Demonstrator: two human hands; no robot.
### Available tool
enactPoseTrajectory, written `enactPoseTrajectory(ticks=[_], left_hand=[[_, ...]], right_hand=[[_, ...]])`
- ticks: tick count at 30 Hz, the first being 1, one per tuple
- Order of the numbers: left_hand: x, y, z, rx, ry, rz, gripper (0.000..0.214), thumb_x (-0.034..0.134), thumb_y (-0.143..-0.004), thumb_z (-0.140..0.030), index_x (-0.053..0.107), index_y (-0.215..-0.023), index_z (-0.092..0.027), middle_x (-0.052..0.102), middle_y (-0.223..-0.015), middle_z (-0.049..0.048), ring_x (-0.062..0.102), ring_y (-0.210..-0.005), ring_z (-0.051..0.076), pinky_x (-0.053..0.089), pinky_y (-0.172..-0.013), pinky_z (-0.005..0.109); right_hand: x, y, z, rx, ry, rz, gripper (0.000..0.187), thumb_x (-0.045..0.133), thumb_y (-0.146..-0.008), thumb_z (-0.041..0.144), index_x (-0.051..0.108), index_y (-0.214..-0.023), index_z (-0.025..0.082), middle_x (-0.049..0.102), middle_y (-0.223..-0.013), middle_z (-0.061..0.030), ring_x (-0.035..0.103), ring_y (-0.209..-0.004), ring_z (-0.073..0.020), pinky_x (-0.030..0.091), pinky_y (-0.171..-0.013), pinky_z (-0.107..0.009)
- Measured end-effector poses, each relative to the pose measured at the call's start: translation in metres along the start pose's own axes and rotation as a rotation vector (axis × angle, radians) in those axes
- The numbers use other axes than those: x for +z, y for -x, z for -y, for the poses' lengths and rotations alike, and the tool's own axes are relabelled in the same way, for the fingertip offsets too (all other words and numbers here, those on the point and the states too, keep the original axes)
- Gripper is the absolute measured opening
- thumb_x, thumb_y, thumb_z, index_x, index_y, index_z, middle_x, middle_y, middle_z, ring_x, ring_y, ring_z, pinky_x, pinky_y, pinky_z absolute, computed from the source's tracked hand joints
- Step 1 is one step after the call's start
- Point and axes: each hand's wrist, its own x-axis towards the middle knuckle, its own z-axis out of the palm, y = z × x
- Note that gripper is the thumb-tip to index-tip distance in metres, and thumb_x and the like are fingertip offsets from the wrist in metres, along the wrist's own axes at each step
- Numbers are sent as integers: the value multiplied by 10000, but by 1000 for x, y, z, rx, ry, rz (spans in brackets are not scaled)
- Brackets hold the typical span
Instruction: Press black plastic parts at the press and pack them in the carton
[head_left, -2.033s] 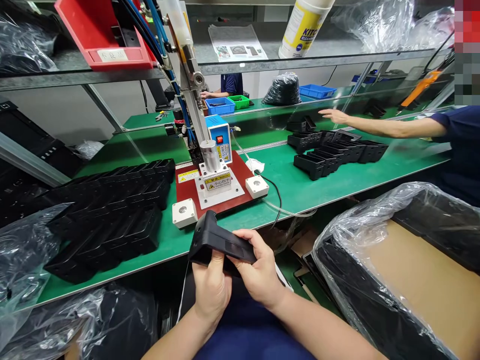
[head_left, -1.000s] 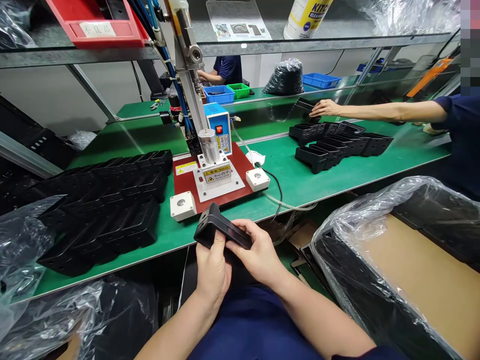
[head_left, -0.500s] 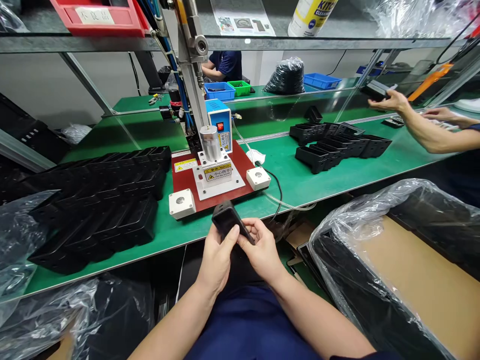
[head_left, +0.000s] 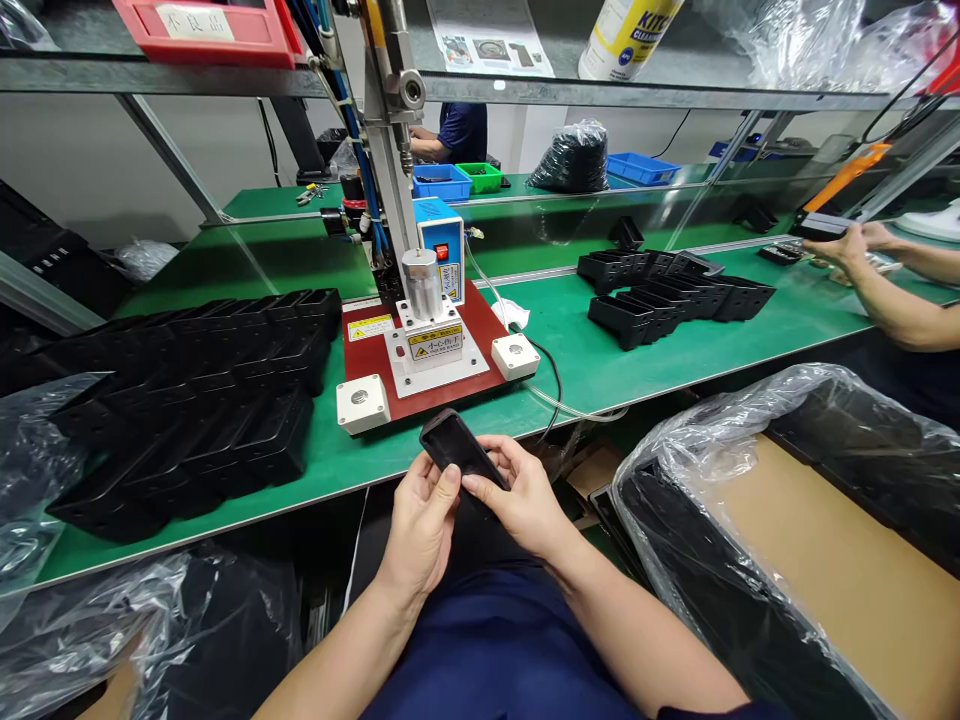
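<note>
My left hand [head_left: 421,528] and my right hand [head_left: 525,500] both grip a black plastic housing [head_left: 457,448] just in front of the green bench's [head_left: 600,360] near edge. The housing is tilted, its open face turned up toward me. Directly behind it stands a small pneumatic press [head_left: 420,300] on a red base plate [head_left: 480,330], with two white button blocks [head_left: 354,402] at its front corners. Rows of black housings [head_left: 195,400] lie to the left of the press.
More black housings [head_left: 667,295] sit on the bench to the right. A co-worker's hands [head_left: 851,245] hold a dark part at the far right. A plastic-lined cardboard box [head_left: 810,540] stands at my right, plastic bags [head_left: 45,480] at my left. A shelf overhead carries a red bin [head_left: 202,30].
I have turned the housing in my hands from lying sideways to open face up and brought it closer. The co-worker's arm has drawn back to the right with a part.
</note>
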Motion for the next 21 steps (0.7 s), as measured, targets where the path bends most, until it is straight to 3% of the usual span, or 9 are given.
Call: enactPoseTrajectory(ticks=[4, 11, 17, 21], left_hand=[[1, 1, -1, 9, -27, -15, 463, 768, -748, -361, 590, -1130, -169, 642, -1151, 116, 581, -1131, 244, 456, -963, 337], [0, 4, 3, 88, -77, 26, 435, 728, -790, -334, 574, -1170, -188, 626, -1173, 111, 563, -1157, 237, 431, -1011, 349], [-10, 10, 10, 196, -253, 119, 443, 705, -810, -303, 563, -1219, -210, 617, -1213, 114, 572, -1154, 247, 467, -973, 313], [-11, 14, 6, 247, -323, 163, 445, 721, -790, -289, 588, -1205, -199, 654, -1140, 124, 626, -1056, 252, 522, -883, 296]], right_hand=[[0, 2, -2, -16, 26, -9, 377, 735, -750, 305, 576, -1069, 183, 679, -894, -29, 628, -810, -174, 512, -753, -304], [-9, -1, 0, -35, -3, 96, 400, 700, -817, 399, 571, -1131, 187, 659, -924, -33, 624, -916, -185, 505, -827, -314], [-1, 6, -4, -183, 1, -83, 277, 663, -848, 384, 593, -1040, 197, 668, -976, -63, 629, -925, -199, 509, -863, -338], [1, 14, -5, -235, -16, -94, 254, 665, -846, 358, 589, -1035, 207, 660, -958, -58, 631, -902, -193, 520, -838, -323]])
